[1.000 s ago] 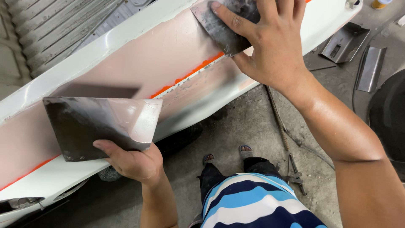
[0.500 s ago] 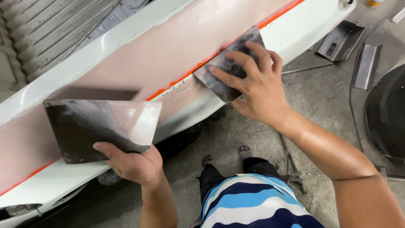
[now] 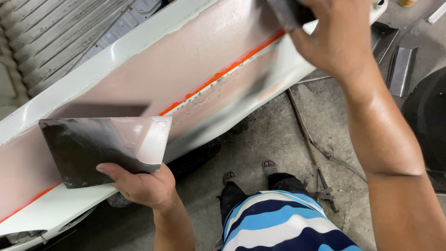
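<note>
**Two hands at work on a filler-coated white panel**

The left hand (image 3: 141,186) grips a flat dark mixing board (image 3: 100,146) by its near edge, thumb on top; pale filler (image 3: 146,137) is smeared over the board's right end. The right hand (image 3: 337,37), far right, is closed on a dark spreader (image 3: 285,11) pressed against the white body panel (image 3: 107,60). An orange line (image 3: 223,72) crosses the panel's pinkish coating. Below lie the grey concrete floor (image 3: 269,139), metal scraps (image 3: 402,69) and a rod (image 3: 302,123).
</note>
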